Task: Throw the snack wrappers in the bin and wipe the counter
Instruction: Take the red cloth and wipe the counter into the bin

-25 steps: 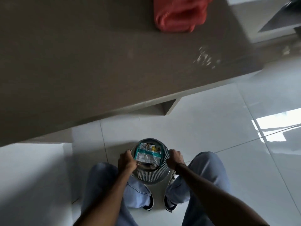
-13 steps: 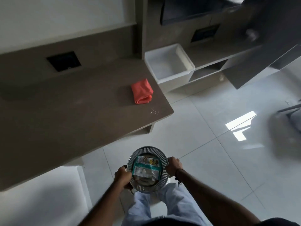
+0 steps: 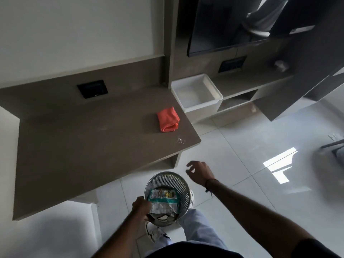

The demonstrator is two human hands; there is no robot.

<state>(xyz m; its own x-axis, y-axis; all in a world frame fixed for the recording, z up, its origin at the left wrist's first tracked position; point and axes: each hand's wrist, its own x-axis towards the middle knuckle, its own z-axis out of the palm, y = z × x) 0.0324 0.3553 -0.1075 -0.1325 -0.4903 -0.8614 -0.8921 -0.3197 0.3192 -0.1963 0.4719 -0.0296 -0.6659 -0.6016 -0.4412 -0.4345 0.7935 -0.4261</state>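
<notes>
Metal bin (image 3: 168,180): perforated, round, held above the white floor (image 3: 232,161), just off the brown surface's front edge.
Left hand (image 3: 141,208): fingers closed over the bin's near-left rim.
Right hand (image 3: 200,172): fingers spread and empty, apart from the bin, just right of its far rim; dark band at the wrist.
Snack wrappers (image 3: 163,202): crumpled, silver and teal, lying inside the bin.
Surface (image 3: 83,146): beyond the bin, long and brown.
Red cloth (image 3: 168,119): folded, on the surface's right end, well beyond the bin.
Crumbs (image 3: 180,140): pale specks near the surface's right corner, between cloth and bin.
White tub (image 3: 197,94): past the surface's right end.
</notes>
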